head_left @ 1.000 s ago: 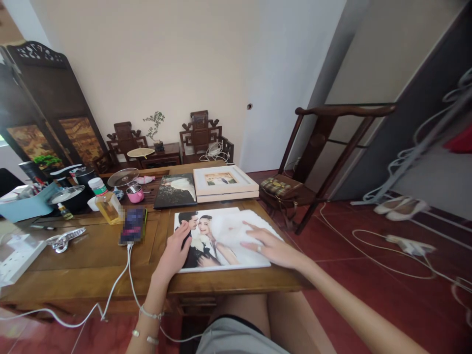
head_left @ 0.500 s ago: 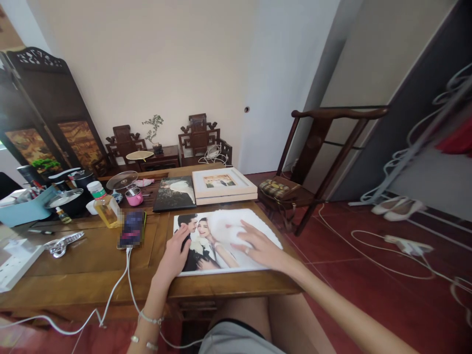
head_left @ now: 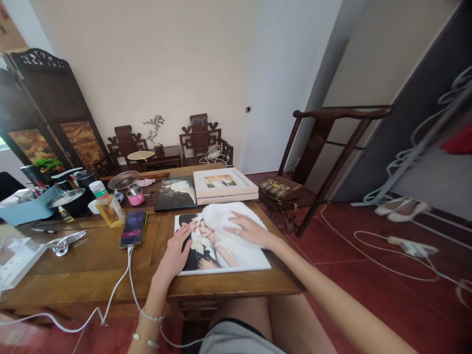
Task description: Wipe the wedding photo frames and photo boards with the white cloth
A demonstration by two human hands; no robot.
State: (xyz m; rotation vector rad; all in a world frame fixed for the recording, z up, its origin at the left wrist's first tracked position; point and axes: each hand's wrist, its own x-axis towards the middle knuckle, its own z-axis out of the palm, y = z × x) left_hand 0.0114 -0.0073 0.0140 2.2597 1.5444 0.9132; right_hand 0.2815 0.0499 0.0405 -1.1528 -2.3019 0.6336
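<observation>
A big photo board (head_left: 211, 250) lies flat on the brown wood surface (head_left: 232, 286), close to the edge by the person's lap. It is thin and has a white side that shows along the bottom. The picture on it has two people leaning close together. One wears dark clothes and the other wears white, with pale flowers between them. The back part of the picture is plain white.

On the far right part of the board sits a white cloth (head_left: 222, 215). It looks soft and fluffy, with a bumpy, round edge. It hides the far right corner of the board, so I cannot tell if it hangs over there.

The right hand (head_left: 250, 229) lies on top of the cloth with its fingers spread wide, and there is a ring on it. The left hand (head_left: 177, 250) lies flat on the left side of the board, over the dark clothes, with its fingers close together and nothing gripped.

Just behind the board are a dark photo panel (head_left: 177, 192) and a picture in a pale frame (head_left: 238, 180). A phone (head_left: 132, 229) lies to the left.
</observation>
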